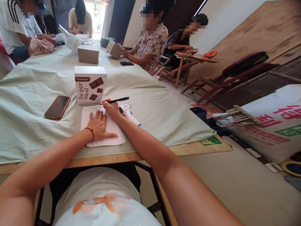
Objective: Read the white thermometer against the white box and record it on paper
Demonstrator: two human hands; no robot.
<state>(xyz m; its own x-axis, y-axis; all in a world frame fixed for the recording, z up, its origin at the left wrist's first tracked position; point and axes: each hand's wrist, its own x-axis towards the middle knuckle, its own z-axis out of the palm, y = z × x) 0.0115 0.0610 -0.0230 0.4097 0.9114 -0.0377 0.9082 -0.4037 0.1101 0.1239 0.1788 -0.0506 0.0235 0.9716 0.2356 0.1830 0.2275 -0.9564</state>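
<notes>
My left hand (98, 124) lies flat with spread fingers on a stack of paper sheets (115, 135) covered partly in small writing. My right hand (111, 109) grips a black pen (121, 99) near the top edge of the sheets, its tip hidden by the fingers. Just behind the paper stands a white box (90, 84) marked "Su-per Meal". A white and blue handheld thermometer (129, 114) lies to the right of my right hand, partly covered by it. Left of the paper rests a phone (57, 107) with a dark screen.
A pale green cloth (30, 91) covers the table. Farther back are a brown cardboard box (88, 55) and a dark phone (126, 63). One person (150, 40) holds another box (113, 49); several people sit around. Chairs (225, 72) stand at the right.
</notes>
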